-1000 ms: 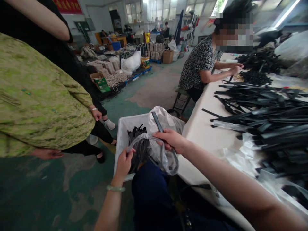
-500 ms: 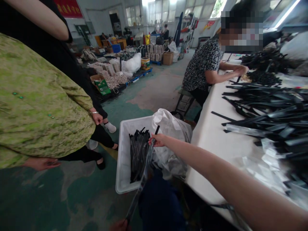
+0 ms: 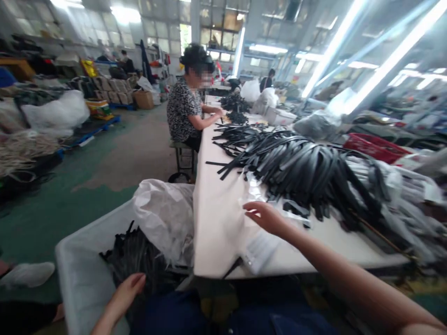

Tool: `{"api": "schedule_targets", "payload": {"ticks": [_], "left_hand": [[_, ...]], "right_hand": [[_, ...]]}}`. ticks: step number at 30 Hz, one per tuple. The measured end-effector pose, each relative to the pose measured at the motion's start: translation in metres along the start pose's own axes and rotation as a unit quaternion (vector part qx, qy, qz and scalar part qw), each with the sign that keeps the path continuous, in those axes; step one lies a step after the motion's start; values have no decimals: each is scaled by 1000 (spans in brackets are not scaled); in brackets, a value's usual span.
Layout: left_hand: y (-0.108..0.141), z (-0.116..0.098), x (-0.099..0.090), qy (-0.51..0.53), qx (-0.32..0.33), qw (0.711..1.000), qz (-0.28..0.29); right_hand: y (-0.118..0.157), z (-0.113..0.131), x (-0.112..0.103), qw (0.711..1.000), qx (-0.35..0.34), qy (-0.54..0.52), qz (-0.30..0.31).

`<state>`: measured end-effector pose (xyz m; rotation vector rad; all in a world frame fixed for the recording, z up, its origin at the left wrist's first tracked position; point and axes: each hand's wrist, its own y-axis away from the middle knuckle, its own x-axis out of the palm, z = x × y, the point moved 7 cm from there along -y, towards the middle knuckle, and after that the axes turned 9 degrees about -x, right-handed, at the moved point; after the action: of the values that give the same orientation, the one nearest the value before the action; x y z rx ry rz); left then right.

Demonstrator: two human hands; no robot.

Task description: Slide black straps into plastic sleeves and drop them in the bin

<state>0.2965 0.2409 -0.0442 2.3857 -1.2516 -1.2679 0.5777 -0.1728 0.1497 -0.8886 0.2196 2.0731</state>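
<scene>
My right hand [image 3: 263,216] reaches over the white table [image 3: 213,228], thumb and fingers apart, with nothing visible in it. Clear plastic bags [image 3: 253,188] lie around its fingertips. Beyond it spreads a large heap of black straps [image 3: 307,163]. My left hand [image 3: 131,286] hangs over the white bin [image 3: 75,265] with loosely bent fingers; I see nothing in it. Just behind that hand, a bunch of black straps in clear plastic [image 3: 136,251] lies in the bin. Near the table's front edge are a flat clear bag [image 3: 261,253] and a dark strap end [image 3: 233,267].
A white sack [image 3: 167,218] stands between bin and table. A co-worker [image 3: 185,111] sits on a stool [image 3: 183,153] at the table's far left side, hands near small black pieces [image 3: 235,109]. A red basket [image 3: 375,146] is at the right. Pallets of goods [image 3: 115,90] stand behind.
My view has swung right to the table. The plastic-covered strap has left my hands. My right hand has moved from the bin to the table; my left is now over the bin.
</scene>
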Motion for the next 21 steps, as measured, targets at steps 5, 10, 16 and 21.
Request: {"api": "schedule_targets", "payload": {"ticks": [5,10,16,21], "left_hand": [[40,-216,45,-64,228,967,91],[146,-402,159,-154,455,855,196],[199,-490,275,-122,523,817,212],[206,-529,309,-42,529,825,196]], "right_hand": [[120,-119,-135,966,127,145,-169],[128,-164,-152,949,144,157,-232],[86,-183,-181,948,123,115,-270],[80,-141,-194,966,14,45,-252]]}}
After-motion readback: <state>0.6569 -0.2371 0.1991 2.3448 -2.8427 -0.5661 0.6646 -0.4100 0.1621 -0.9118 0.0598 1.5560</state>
